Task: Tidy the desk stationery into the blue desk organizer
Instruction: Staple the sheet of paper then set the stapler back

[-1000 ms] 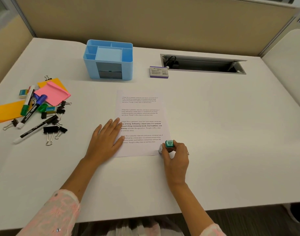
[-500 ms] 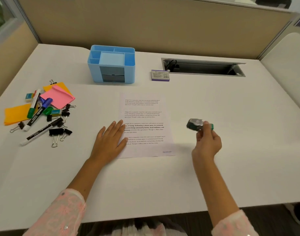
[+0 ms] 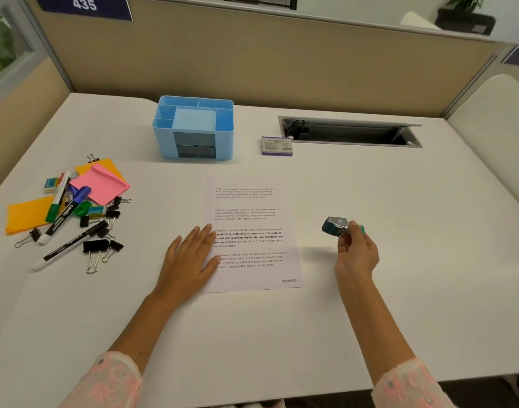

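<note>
Right grip (image 3: 355, 248) pinching green stamp (image 3: 334, 227)

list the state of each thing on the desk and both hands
blue desk organizer: upright, compartments look empty
printed sheet: flat, stamped RECEIVED
left hand: flat on the sheet's edge
right hand: holding green stamp off the desk
markers: capped, lying loose
cable hatch: open

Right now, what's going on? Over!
Left hand flat on printed paper sheet. Right hand holds small green stamp above desk. Blue plastic desk organizer empty, path clear.
</note>
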Demonstrator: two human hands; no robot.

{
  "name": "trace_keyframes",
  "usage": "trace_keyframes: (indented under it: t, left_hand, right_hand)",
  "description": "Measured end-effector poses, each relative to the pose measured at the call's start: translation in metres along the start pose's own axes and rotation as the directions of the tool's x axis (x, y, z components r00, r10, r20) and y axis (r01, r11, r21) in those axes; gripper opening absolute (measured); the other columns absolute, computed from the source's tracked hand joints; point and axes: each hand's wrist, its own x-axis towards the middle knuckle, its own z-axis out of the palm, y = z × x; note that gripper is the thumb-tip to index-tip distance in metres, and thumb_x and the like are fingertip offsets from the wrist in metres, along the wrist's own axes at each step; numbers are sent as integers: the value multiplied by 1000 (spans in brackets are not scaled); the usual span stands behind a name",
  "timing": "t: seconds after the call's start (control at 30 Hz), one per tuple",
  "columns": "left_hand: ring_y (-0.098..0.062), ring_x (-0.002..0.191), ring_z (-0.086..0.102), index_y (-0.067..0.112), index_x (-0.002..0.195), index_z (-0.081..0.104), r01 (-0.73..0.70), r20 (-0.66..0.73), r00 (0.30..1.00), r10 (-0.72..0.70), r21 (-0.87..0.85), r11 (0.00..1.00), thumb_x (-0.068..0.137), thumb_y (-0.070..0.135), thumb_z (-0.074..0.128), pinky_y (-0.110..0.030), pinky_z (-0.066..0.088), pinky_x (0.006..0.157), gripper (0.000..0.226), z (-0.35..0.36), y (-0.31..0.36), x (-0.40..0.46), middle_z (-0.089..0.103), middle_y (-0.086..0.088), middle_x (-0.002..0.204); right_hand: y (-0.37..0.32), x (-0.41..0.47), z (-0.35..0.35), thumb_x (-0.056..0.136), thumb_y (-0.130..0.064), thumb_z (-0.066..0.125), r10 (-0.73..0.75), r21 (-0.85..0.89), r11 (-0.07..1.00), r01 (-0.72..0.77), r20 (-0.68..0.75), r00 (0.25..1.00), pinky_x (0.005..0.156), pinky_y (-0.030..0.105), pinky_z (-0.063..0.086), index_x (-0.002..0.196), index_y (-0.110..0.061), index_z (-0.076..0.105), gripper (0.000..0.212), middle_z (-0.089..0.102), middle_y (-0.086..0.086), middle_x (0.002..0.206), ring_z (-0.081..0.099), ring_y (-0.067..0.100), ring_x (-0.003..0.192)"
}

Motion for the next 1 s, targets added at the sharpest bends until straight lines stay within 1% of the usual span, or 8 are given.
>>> trace_keyframes:
  t: [0.13,0.33,0.57,0.7,0.77,0.83,0.9,1.0]
  left_hand:
    - [-16,142,21,20,146,26,8,-31,999,-10,-80,997,90,50,17,-41,20,112,64,-4,-2,11,22,5,155]
    - [-17,144,11,19,147,21,12,-7,1000,-12,-83,996,88,55,10,-39,16,114,70,-8,-11,60,14,4,157]
    - [-13,145,1,21,148,3,56,13,998,-55,-116,992,91,54,14,-35,9,116,66,-9,-27,116,-2,7,157]
    - [-10,144,-6,24,144,-8,56,28,998,-54,-75,996,92,57,5,-32,3,116,64,-3,-36,130,-8,10,155]
    - [-10,143,-6,23,144,-6,56,21,998,-55,-35,998,87,59,-3,-31,1,115,67,0,-39,134,-7,11,155]
    - [-9,143,-5,24,144,-3,60,6,998,-60,3,998,86,59,-6,-31,0,115,68,3,-41,135,-7,13,155]
    - [-10,144,2,23,146,5,61,-8,998,-61,25,998,89,57,-1,-29,-1,115,67,3,-41,135,-1,13,155]
    - [-15,141,20,20,145,28,59,3,998,-59,42,997,94,53,12,-27,-1,111,63,-1,-39,135,20,8,154]
  right_hand:
    - [8,9,18,83,-13,69,-87,-61,994,87,10,996,72,19,54,110,-19,59,30,63,3,113,67,10,89]
    - [22,26,69,81,-17,72,-195,-206,955,214,107,975,79,20,54,107,-23,64,27,70,-4,91,70,5,79]
    - [47,66,140,83,-19,70,-281,-330,886,326,178,943,87,28,53,107,-25,59,27,67,0,105,66,15,96]
    - [60,92,179,84,-18,69,-356,-398,808,435,259,898,65,10,51,100,-30,55,24,61,-16,92,64,11,87]
    - [67,104,195,84,-18,68,-379,-446,738,507,348,858,59,6,49,97,-30,54,22,63,-14,94,64,10,84]
    - [75,117,207,84,-17,68,-394,-475,657,586,447,804,68,10,53,100,-22,56,20,64,-7,102,65,12,87]
    - [82,128,214,84,-17,68,-410,-492,561,665,533,740,75,13,53,100,-17,57,19,64,-5,104,64,12,91]
    - [91,144,218,84,-16,69,-425,-484,477,733,603,675,72,7,51,98,-14,58,18,64,-4,102,63,11,90]
